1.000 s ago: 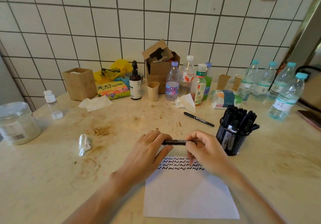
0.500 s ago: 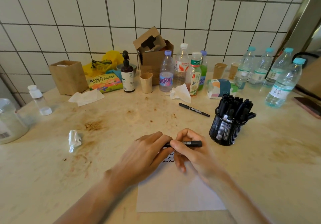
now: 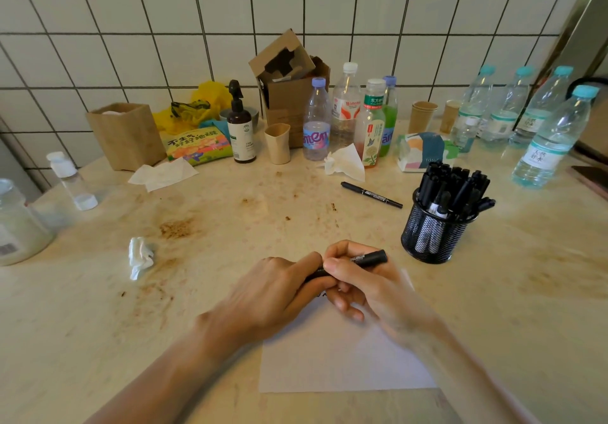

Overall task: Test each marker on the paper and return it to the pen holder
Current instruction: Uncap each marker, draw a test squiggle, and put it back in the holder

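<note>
Only the head view here, and both hands are bunched together over the top edge of the paper point(image 3: 345, 361). A second ago they held the marker point(image 3: 368, 258) level above rows of squiggles; now the squiggles are almost all hidden under the hands, just a scrap of black ink peeping out between them, and the marker's right end has tipped up and away toward the pen holder point(image 3: 439, 226).

The left hand point(image 3: 273, 295) has its fingers curled round the marker's left end; whether that is the cap going back on cannot be told, since the tip is covered. The right hand point(image 3: 358, 279) pinches the barrel, thumb on top. By the look of it the testing stroke is finished and the marker is being closed up, ready for its trip back.

The marker itself: slim, black, a pale printed label along the barrel, blunt at the visible end. The pen holder, a black mesh cup crammed with like markers, stands just right of the hands on the desk point(image 3: 230, 226). One spare marker point(image 3: 371, 194) lies loose beyond.
</note>
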